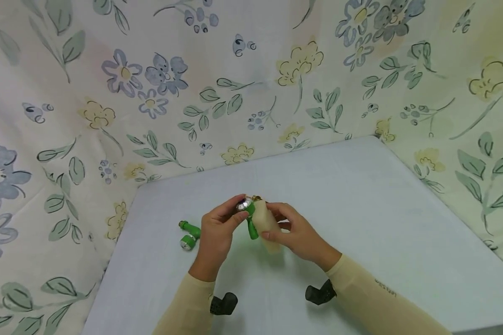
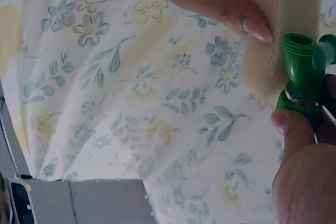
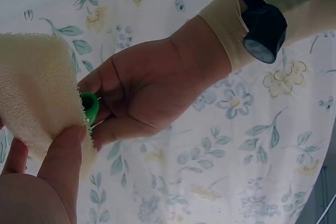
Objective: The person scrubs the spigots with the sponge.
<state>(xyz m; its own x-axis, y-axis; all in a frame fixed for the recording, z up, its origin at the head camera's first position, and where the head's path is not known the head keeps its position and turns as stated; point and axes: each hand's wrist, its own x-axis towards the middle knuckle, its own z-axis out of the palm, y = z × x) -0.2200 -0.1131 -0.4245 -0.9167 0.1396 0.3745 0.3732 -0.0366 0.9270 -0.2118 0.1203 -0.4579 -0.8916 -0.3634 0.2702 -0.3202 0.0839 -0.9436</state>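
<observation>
My left hand (image 1: 215,235) grips a green plastic tap (image 1: 253,229) by its silver-faced round end, thumb and fingers on either side. In the left wrist view, the open threaded mouth of the tap (image 2: 300,59) faces up beside the sponge. A thick cream sponge (image 1: 265,221) is pinched in my right hand (image 1: 297,230), held up against the tap's right side. From the right wrist, the sponge (image 3: 34,85) covers much of the tap, leaving a green rim showing. Both hands are above the table, close together.
Another green tap (image 1: 189,236) with a silver-faced end lies on the table left of my left hand. The white table (image 1: 360,200) has floral cloth (image 1: 251,111) hanging behind and beside it. Black wrist cameras (image 1: 320,293) stick out from both sleeves.
</observation>
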